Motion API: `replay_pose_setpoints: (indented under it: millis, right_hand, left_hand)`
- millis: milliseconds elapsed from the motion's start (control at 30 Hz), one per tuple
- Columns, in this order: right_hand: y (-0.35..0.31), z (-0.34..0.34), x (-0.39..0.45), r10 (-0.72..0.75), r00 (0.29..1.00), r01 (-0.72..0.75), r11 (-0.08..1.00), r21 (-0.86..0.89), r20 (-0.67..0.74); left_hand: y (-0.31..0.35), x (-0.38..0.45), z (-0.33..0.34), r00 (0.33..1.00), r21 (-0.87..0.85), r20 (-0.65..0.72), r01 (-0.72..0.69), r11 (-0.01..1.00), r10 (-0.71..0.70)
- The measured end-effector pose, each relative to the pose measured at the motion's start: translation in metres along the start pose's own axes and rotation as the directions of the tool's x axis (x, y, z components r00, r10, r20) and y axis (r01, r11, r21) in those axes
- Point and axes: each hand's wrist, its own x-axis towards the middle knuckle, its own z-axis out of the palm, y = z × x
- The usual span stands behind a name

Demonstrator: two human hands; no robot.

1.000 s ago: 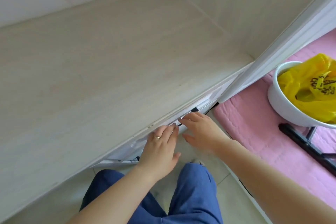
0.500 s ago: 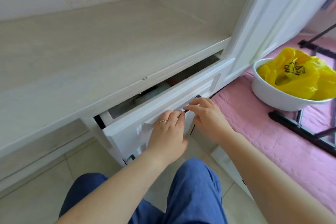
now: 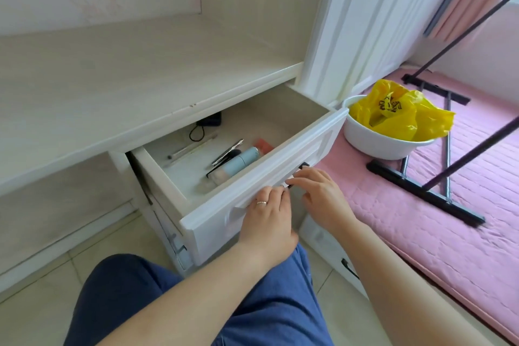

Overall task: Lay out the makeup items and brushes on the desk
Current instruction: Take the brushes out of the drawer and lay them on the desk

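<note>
Both hands, left hand [image 3: 266, 215], right hand [image 3: 320, 194], gripping drawer [image 3: 252, 196] front, makeup items [image 3: 236, 166] inside beyond

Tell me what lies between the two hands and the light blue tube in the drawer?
Only the drawer's white front panel, seen in the head view; both hands, left hand and right hand, are at its handle, outside; light blue tube inside.

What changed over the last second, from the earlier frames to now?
The drawer slid out from shut to wide open, drawn by both hands on its front. Its contents now show: a light blue tube and brushes. The left hand and right hand stayed at the handle; the desk top stayed bare.
</note>
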Motion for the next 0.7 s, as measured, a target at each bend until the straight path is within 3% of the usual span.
replay_pose_setpoints:
  millis: [267, 367, 467, 533, 600, 700]
  right_hand:
    - [0.007, -0.019, -0.032, 0.037, 0.999, -0.038, 0.999, -0.011, -0.014]
    - [0.0, -0.034, -0.026, 0.083, 0.972, -0.074, 0.996, 0.052, -0.219]
    - [-0.015, -0.053, -0.007, 0.068, 0.943, -0.022, 0.989, 0.144, -0.325]
    - [-0.021, -0.058, 0.006, 0.034, 0.973, 0.006, 0.985, 0.174, -0.229]
    - [-0.024, -0.056, 0.015, 0.041, 0.998, -0.032, 0.986, 0.163, -0.051]
    - [-0.029, -0.049, 0.018, 0.075, 0.994, -0.081, 0.994, 0.073, 0.082]
  left_hand:
    - [0.032, -0.012, -0.01, 0.996, -0.067, 0.076, -0.036, 0.997, 0.041]
    - [0.033, -0.015, -0.033, 0.98, -0.163, -0.128, -0.174, 0.971, 0.154]
    - [0.024, -0.011, -0.06, 0.881, -0.087, -0.428, -0.261, 0.961, 0.2]
    - [0.01, -0.008, -0.077, 0.93, -0.148, -0.354, -0.165, 0.975, 0.104]
    - [-0.007, -0.004, -0.084, 0.988, -0.22, -0.155, -0.015, 0.975, -0.02]
    - [-0.023, -0.002, -0.086, 0.993, -0.285, 0.017, 0.118, 0.951, -0.118]
